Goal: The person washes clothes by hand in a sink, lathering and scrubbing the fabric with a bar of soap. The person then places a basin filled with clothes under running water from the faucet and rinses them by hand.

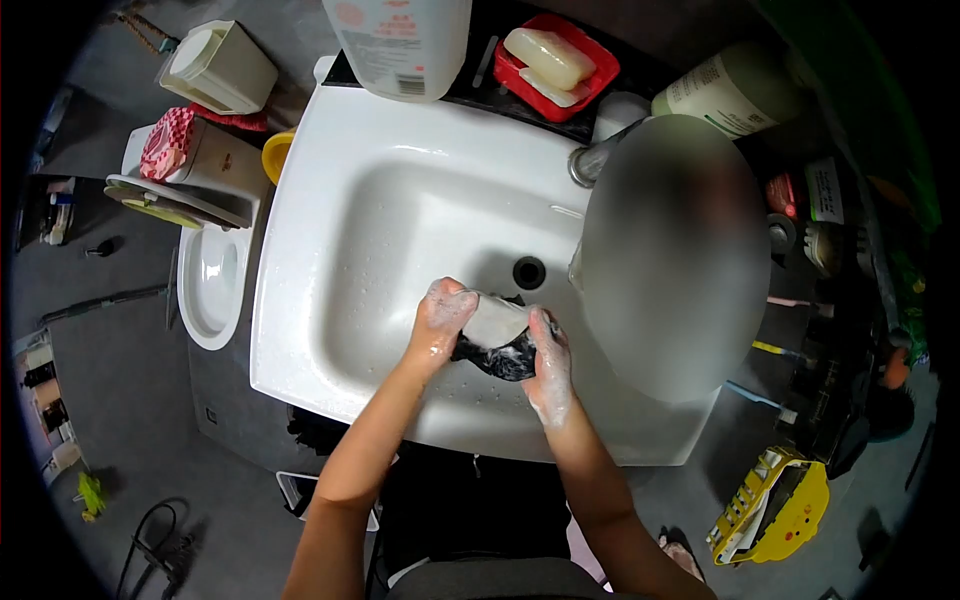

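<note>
A small wet cloth [500, 358], black with a whitish panel, is stretched between my two hands over the white sink [350, 240]. My left hand [445, 315] grips its left end, with lather over the fingers. My right hand [549, 362] is closed on the right end, soapy down to the wrist. Foam clings to the black part of the cloth. What kind of garment or cloth it is, I cannot tell. Just beyond it lies the dark drain hole [528, 272].
A metal faucet [592, 163] reaches over the sink, partly behind a large blurred oval. Along the back edge stand a big clear bottle [405, 50], a red soap dish [512, 80] with soap bars [550, 58], and a greenish bottle [715, 95]. A toilet [212, 285] is at left.
</note>
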Demonstrator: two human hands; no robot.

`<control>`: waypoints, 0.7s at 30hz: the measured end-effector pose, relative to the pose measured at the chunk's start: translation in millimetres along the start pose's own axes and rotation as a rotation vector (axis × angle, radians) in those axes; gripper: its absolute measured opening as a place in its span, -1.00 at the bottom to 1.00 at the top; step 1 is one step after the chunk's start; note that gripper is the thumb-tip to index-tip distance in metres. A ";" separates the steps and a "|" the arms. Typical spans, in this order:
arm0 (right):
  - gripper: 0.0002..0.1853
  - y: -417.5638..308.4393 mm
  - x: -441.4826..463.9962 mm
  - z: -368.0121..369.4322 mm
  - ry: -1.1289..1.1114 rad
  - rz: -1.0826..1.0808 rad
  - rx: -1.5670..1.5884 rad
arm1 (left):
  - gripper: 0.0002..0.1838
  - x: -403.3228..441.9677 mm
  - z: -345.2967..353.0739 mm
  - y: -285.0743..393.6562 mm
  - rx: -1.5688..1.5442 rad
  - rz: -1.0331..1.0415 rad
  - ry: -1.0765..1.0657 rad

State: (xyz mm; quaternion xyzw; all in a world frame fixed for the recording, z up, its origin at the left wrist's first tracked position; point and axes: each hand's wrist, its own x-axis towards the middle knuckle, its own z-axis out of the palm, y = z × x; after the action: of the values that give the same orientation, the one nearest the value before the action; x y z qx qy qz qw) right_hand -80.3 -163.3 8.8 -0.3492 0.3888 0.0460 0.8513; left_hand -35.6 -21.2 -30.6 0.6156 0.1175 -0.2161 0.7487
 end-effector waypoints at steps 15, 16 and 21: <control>-0.72 13.8 -4.4 17.3 0.032 0.089 -0.108 | -0.85 -36.9 77.9 12.0 0.538 0.997 0.097; -0.71 13.2 -3.6 14.8 0.005 0.100 -0.129 | -0.79 -26.0 73.6 6.1 0.644 1.137 0.179; -0.66 10.5 2.0 12.7 -0.101 0.172 -0.303 | -0.78 3.1 46.0 7.9 0.822 0.750 0.207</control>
State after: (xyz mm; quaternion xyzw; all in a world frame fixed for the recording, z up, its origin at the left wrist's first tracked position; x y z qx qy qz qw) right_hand -74.6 -147.8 7.4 -0.4360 0.3625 0.1940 0.8005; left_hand -33.3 -65.3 -15.2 0.8741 -0.1303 0.0980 0.4575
